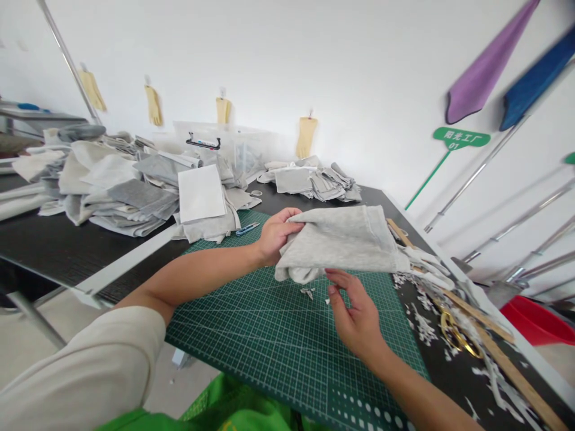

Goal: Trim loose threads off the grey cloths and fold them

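My left hand [276,236] pinches the left end of a light grey piece of folded fabric [341,239], thumb on top. The fabric stretches off to the right above the green cutting mat [269,323], its lower left edge curling under. Just below that edge is my right hand [357,314], with fingers bent and a gap between thumb and forefinger; nothing shows in it. Small white scraps [308,293] lie on the mat beneath the fabric. A blue-handled cutter [247,228] rests at the mat's far edge, left of the fabric.
Piles of grey and white fabric [130,185] cover the table's left side, with another stack [309,179] at the back. Gold-handled scissors [458,335], wooden rulers [516,365] and white offcuts [424,320] lie right of the mat. A clear plastic box [242,140] stands against the wall.
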`<state>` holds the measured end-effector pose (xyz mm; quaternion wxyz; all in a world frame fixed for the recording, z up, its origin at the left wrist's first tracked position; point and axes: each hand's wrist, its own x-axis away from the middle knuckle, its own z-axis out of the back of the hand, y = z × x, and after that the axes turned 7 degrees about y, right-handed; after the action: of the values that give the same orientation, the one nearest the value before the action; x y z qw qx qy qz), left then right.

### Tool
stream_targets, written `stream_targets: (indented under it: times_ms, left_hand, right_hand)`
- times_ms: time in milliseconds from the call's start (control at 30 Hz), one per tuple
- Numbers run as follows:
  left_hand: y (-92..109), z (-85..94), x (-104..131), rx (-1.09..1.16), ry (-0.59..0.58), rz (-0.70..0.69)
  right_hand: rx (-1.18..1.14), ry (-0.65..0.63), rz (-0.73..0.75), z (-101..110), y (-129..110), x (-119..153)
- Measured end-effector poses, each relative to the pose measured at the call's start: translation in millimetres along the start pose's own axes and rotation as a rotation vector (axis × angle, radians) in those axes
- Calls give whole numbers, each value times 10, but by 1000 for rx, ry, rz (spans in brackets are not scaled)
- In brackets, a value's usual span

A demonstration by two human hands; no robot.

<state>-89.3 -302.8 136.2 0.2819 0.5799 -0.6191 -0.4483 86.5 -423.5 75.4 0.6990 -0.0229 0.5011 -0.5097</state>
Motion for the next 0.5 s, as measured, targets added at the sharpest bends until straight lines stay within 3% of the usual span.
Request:
stream_targets:
  times_ms: [67,200,267,367,400,433,500]
  left_hand:
    - [10,-16,47,6,-33,6]
    - [28,-51,131,36,-87,-11]
    - [47,-63,149,47,-101,-23]
    - [82,-67,140,64,-85,-28]
    - [91,-66,131,71,-70,-28]
    - [98,-64,123,79,-52,-28]
    - [102,-61,112,94,-27,-33]
  right_hand:
    - [144,62,152,42,-24,-60]
    - [287,118,274,52,-61,-152]
    - [299,-53,321,28,-57,-146]
    - [222,-445,445,-12,-27,-64]
    - [183,-498,474,-19,-14,-28]
    - [145,-483,490,-21,-2,5]
    - [93,-335,483,-3,11,47]
